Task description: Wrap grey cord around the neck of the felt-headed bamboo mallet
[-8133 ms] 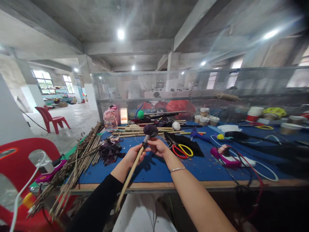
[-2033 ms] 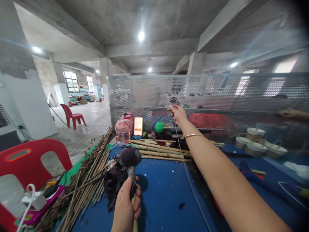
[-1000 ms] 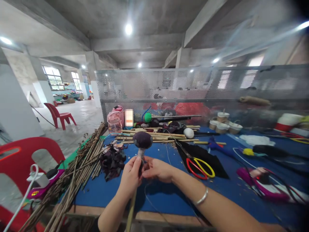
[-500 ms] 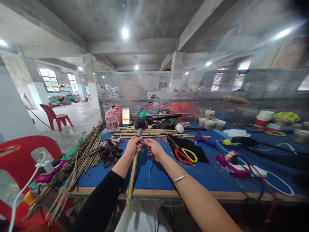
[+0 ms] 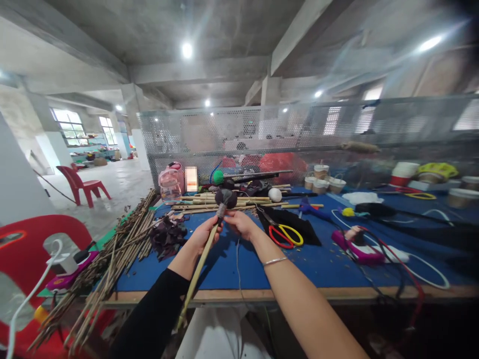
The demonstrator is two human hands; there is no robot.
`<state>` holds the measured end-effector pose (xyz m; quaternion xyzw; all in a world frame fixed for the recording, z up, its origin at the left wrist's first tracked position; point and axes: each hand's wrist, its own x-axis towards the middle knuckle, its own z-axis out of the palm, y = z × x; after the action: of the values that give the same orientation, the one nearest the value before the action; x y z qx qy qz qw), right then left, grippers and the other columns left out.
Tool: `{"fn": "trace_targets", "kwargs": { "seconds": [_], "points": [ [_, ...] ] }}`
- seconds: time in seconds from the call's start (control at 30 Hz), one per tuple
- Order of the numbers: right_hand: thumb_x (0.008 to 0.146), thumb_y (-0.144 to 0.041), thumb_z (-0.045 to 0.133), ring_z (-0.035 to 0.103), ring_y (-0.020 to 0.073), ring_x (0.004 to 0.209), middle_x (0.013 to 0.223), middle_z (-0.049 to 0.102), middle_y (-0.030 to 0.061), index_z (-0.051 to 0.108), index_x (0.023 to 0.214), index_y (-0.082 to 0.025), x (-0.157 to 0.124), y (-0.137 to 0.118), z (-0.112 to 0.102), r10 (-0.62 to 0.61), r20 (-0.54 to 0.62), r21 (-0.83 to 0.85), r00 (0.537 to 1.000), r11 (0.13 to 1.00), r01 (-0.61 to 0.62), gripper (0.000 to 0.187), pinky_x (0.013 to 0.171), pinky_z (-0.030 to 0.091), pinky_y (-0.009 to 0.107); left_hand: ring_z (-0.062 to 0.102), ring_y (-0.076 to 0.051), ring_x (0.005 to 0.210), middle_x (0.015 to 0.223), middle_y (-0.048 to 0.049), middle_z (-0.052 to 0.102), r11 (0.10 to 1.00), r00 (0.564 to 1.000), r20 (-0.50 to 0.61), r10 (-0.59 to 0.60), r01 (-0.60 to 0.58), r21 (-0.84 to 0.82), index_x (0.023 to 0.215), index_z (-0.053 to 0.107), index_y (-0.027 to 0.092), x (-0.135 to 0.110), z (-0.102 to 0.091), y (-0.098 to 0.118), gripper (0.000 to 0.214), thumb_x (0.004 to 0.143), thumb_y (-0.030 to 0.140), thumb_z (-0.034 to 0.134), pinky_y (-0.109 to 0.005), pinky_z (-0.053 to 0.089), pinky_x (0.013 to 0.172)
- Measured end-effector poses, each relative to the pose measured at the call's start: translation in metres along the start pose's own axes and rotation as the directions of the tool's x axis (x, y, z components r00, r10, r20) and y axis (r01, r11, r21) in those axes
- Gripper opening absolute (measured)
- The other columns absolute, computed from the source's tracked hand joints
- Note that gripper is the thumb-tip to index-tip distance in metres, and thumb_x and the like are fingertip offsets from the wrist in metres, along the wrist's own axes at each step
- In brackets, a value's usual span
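My left hand [image 5: 205,233] is closed around a bamboo stick [image 5: 198,271], just below its far end. That end carries a dark cloth-covered ball [image 5: 226,198], its neck wound with grey string [image 5: 221,210]. Beside the neck, on its right, my right hand [image 5: 241,224] has its fingers pinched together. A thin grey string [image 5: 238,264] runs down from this hand over the table edge; the fingertips' exact grip on it is partly hidden. The stick slants toward me, its near end past the table edge. Scissors [image 5: 286,235] with red and yellow handles lie right of my right hand.
On the blue table [image 5: 224,276], dry stalks [image 5: 123,244] and crumpled dark cloth [image 5: 167,237] lie left. Bamboo sticks [image 5: 254,203] and a white ball [image 5: 275,194] lie behind my hands. A purple power strip [image 5: 355,249] with cables is right, a perforated metal screen [image 5: 209,139] behind.
The stick has tilted, its near end swinging left and its ball end shifting right. My right hand has come up against the neck, and the grey winding shows more. The camera view has shifted slightly.
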<state>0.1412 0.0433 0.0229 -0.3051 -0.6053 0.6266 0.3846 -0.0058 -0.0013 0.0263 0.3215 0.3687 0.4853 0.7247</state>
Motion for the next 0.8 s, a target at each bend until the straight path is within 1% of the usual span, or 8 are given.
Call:
{"fn": "trace_targets", "kwargs": {
  "seconds": [0.1,0.2,0.33,0.4,0.47,0.57,0.67,0.8],
  "points": [
    [0.066,-0.034,0.063,0.015,0.0032,0.029,0.036,0.027,-0.012,0.057,0.097,-0.015,-0.005,0.004,-0.008,0.015,0.014,-0.002,1.0,1.0,-0.015,0.037,0.03,0.008,0.018,0.049,-0.004,0.035,0.052,0.0,0.054,0.994,0.998,-0.008,0.056,-0.055,0.096,0.073,0.058,0.01,-0.001,0.001,-0.006,0.027,0.079,0.035,0.054,-0.012,0.041,0.035],
    [0.066,-0.035,0.064,0.015,0.003,0.029,0.037,0.027,-0.0121,0.056,0.1,-0.016,-0.006,0.004,-0.009,0.02,-0.005,0.019,1.0,1.0,-0.02,0.04,0.03,0.007,0.018,0.045,-0.003,0.033,0.048,0.0014,0.05,0.984,0.991,-0.027,0.131,-0.127,0.129,0.07,0.057,0.009,0.0,0.003,-0.01,0.031,0.079,0.038,0.052,-0.012,0.039,0.035],
    [0.065,-0.034,0.066,0.016,0.0024,0.031,0.04,0.032,-0.0112,0.055,0.095,-0.016,-0.005,0.001,-0.004,0.026,0.0,0.069,1.0,0.997,-0.026,0.036,0.031,0.007,0.017,0.043,-0.004,0.036,0.056,0.0011,0.055,0.954,0.956,-0.013,0.294,-0.293,0.064,0.097,0.053,0.015,-0.002,0.006,-0.013,0.028,0.078,0.035,0.056,-0.011,0.031,0.031],
    [0.066,-0.036,0.065,0.016,0.0017,0.032,0.044,0.039,-0.0092,0.055,0.088,-0.016,-0.005,0.001,-0.002,0.041,0.066,0.132,0.997,0.99,-0.049,0.032,0.031,0.007,0.016,0.043,-0.003,0.037,0.06,0.0013,0.056,0.957,0.957,0.029,0.289,-0.289,-0.015,0.109,0.046,0.02,-0.004,0.008,-0.015,0.034,0.078,0.033,0.056,-0.01,0.029,0.032],
    [0.067,-0.039,0.064,0.015,0.0012,0.032,0.046,0.042,-0.0079,0.053,0.083,-0.016,-0.004,0.002,-0.001,0.064,0.121,0.187,0.991,0.979,-0.086,0.03,0.032,0.006,0.016,0.042,-0.003,0.037,0.061,0.0014,0.056,0.974,0.971,0.077,0.226,-0.224,-0.034,0.109,0.045,0.021,-0.004,0.009,-0.017,0.034,0.079,0.034,0.054,-0.01,0.029,0.033],
    [0.066,-0.039,0.065,0.012,0.0017,0.032,0.039,0.032,-0.0107,0.053,0.077,-0.014,-0.003,0.006,-0.001,0.06,0.069,0.188,0.996,0.98,-0.072,0.03,0.032,0.004,0.017,0.049,-0.007,0.038,0.059,-0.0014,0.058,0.976,0.984,0.011,0.176,-0.176,0.129,0.101,0.049,0.017,-0.001,0.009,-0.021,0.034,0.081,0.044,0.045,-0.015,0.036,0.035],
    [0.064,-0.039,0.066,0.012,0.0024,0.031,0.035,0.023,-0.0127,0.053,0.073,-0.014,-0.002,0.007,-0.001,0.037,-0.045,0.126,0.998,0.991,-0.031,0.03,0.031,0.005,0.018,0.054,-0.012,0.04,0.057,-0.0018,0.058,0.916,0.953,-0.108,0.282,-0.234,0.326,0.09,0.051,0.016,0.001,0.006,-0.022,0.046,0.078,0.058,0.037,-0.02,0.038,0.034],
    [0.062,-0.041,0.066,0.015,0.003,0.029,0.034,0.025,-0.012,0.051,0.067,-0.015,-0.003,0.006,0.002,0.019,-0.118,0.042,0.993,0.999,-0.014,0.03,0.03,0.007,0.019,0.049,-0.009,0.037,0.054,0.0031,0.055,0.823,0.918,-0.089,0.387,-0.301,0.481,0.075,0.051,0.017,-0.001,0.003,-0.019,0.035,0.065,0.048,0.062,-0.017,0.034,0.032]
  ]
}}
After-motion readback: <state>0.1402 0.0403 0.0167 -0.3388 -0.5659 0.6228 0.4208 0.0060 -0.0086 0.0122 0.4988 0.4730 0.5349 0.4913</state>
